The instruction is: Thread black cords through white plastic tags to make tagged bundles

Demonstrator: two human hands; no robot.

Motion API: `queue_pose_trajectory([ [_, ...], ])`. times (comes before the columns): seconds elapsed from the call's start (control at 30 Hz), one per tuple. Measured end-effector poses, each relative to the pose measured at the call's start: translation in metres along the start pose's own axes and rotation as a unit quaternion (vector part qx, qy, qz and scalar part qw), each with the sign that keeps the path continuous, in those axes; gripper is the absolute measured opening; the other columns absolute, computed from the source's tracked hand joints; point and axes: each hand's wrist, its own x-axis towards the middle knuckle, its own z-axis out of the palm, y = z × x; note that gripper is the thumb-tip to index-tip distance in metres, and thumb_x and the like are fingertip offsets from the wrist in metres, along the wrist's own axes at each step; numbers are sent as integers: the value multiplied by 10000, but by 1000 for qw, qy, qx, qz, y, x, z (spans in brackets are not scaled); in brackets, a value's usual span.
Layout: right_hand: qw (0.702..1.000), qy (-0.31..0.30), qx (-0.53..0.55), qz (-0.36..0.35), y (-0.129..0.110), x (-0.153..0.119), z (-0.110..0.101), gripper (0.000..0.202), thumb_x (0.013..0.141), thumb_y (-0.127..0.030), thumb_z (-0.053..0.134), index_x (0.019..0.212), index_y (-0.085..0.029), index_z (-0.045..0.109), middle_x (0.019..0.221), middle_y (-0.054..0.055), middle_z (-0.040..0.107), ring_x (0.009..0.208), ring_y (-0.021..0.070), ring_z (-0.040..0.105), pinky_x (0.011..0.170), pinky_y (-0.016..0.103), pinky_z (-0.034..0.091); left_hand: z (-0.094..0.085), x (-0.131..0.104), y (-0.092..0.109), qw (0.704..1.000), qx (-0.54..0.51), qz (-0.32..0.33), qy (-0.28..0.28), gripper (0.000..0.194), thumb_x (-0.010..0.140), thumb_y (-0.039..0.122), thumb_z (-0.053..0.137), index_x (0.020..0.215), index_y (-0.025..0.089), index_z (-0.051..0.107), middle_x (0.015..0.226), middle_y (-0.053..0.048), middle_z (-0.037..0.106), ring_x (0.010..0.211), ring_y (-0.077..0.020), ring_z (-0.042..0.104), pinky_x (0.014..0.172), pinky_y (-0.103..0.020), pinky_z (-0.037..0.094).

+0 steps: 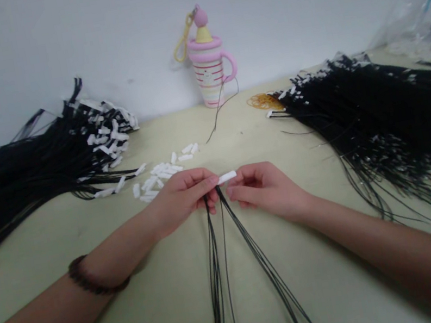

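Note:
Near the middle of the table, my left hand pinches a bundle of thin black wires that hang down toward the bottom edge. A small white connector sticks out to the right from its fingertips. My right hand is just right of the connector, its thumb and fingers curled near the connector's end; what lies between them, if anything, is hidden. Loose white connectors lie in a small pile behind my left hand.
Black wires with white ends are heaped at the left. Another big black wire heap fills the right. A pink-and-white cup stands by the wall, with yellow rubber bands to its right and a clear plastic bag at the back right.

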Motion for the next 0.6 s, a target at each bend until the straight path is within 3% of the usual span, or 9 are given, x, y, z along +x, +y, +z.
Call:
queue_pose_trajectory([
  [0.13, 997, -43, -36, -59, 4, 0, 2, 176, 807, -239, 520, 738, -118, 627, 641, -13, 562, 550, 58, 422, 533, 186, 332, -1, -1, -1, 1000, -15, 13, -18, 164, 821, 272, 549, 725, 145, 586, 573, 27, 559, 522, -72, 511, 513, -207, 449],
  [0.33, 996, -42, -58, -48, 6, 1, 4, 207, 806, -239, 497, 649, -130, 576, 581, -28, 499, 539, 64, 409, 520, 191, 314, 0, 0, -1, 999, -28, 16, -23, 156, 816, 260, 556, 723, 140, 592, 574, 22, 569, 529, -74, 519, 525, -212, 455],
  [0.47, 999, -30, -10, 36, -5, -1, -1, 26, 709, -153, 558, 714, -130, 570, 563, -33, 545, 457, 43, 375, 443, 181, 266, 2, 1, 4, 998, -58, -3, 17, 139, 785, 232, 588, 690, 131, 585, 535, 19, 564, 495, -74, 510, 488, -200, 440],
  [0.53, 993, -39, 60, 91, -17, -3, -11, 192, 662, -111, 561, 851, -144, 564, 562, -34, 578, 396, 29, 331, 392, 172, 210, 3, 1, 6, 996, -77, -13, 39, 114, 770, 212, 600, 698, 125, 594, 517, 19, 552, 477, -70, 496, 465, -191, 430],
  [0.6, 983, -52, 143, 99, -32, -7, -27, 240, 642, -111, 530, 874, -166, 561, 521, -58, 557, 350, 14, 275, 365, 165, 155, 2, 2, 8, 994, -91, -21, 54, 97, 765, 202, 601, 717, 118, 606, 512, 19, 543, 467, -67, 486, 453, -188, 425],
])
